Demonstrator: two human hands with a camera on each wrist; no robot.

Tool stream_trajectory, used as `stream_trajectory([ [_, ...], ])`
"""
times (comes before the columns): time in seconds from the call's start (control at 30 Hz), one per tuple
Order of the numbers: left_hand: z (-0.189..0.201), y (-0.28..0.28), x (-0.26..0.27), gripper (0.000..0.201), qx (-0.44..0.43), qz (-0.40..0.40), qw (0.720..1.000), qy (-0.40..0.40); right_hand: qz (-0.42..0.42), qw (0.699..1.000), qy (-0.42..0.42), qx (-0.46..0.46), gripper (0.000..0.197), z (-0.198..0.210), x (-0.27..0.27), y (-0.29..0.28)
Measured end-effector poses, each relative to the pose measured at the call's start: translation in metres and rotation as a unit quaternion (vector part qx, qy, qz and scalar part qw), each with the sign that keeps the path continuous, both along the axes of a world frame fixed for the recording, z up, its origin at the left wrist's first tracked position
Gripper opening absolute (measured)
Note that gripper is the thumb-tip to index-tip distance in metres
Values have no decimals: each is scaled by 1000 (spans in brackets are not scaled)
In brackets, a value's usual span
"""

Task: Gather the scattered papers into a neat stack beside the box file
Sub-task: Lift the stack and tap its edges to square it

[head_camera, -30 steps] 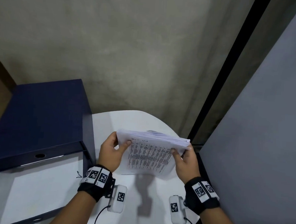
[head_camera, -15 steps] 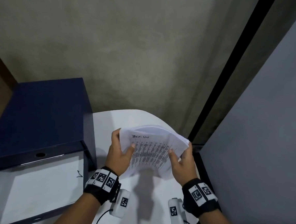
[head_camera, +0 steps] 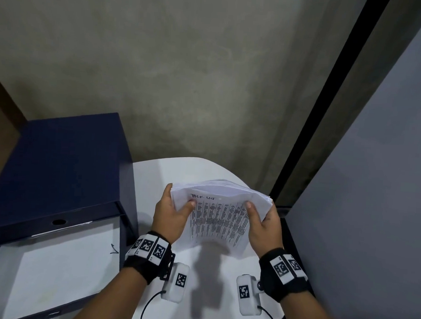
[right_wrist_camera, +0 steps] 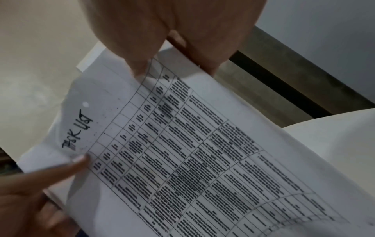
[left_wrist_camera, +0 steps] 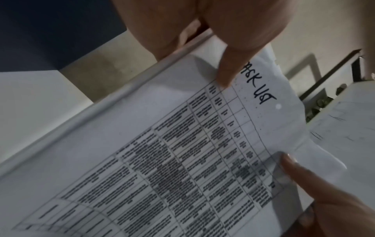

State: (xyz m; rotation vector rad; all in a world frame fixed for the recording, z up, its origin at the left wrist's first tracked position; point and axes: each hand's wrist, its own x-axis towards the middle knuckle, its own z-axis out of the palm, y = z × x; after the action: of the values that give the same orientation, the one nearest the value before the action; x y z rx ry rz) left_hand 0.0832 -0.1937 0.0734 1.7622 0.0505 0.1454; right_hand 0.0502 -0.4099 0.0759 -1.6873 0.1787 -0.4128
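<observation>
A bundle of white papers (head_camera: 217, 218) with a printed table on the top sheet stands tilted on its lower edge on the white table (head_camera: 169, 172). My left hand (head_camera: 171, 214) grips its left side, thumb on the front. My right hand (head_camera: 262, 225) grips its right side the same way. The top sheet bows outward. The left wrist view shows the papers (left_wrist_camera: 182, 160) close up under my left thumb (left_wrist_camera: 229, 70). In the right wrist view the papers (right_wrist_camera: 192, 152) lie under my right thumb (right_wrist_camera: 138, 64). The dark blue box file (head_camera: 55, 173) stands open to the left, apart from the papers.
The box file's open lid holds a white sheet (head_camera: 59, 271) at the lower left. A concrete wall (head_camera: 184, 72) rises behind the table. A grey panel (head_camera: 373, 192) and a black post (head_camera: 311, 130) close off the right side. The table's rounded edge lies just beyond the papers.
The bundle has been tipped up from nearly flat to steeper, with its printed face turned towards me. Both hands moved slightly inward and kept their grip.
</observation>
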Motion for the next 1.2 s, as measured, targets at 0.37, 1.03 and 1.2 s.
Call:
stream_trajectory([
  [0.37,8,-2,-7,57,-35,12,998,-44,6,1000,10,-6,43,-1,-4,2],
  [1.03,13,-9,-2,22,-26,-7,999,-44,14,999,-23,-46,18,0,-6,4],
  [1.2,24,-10,-4,31,-1,18,996,-92,21,998,-51,-41,21,12,1,5],
])
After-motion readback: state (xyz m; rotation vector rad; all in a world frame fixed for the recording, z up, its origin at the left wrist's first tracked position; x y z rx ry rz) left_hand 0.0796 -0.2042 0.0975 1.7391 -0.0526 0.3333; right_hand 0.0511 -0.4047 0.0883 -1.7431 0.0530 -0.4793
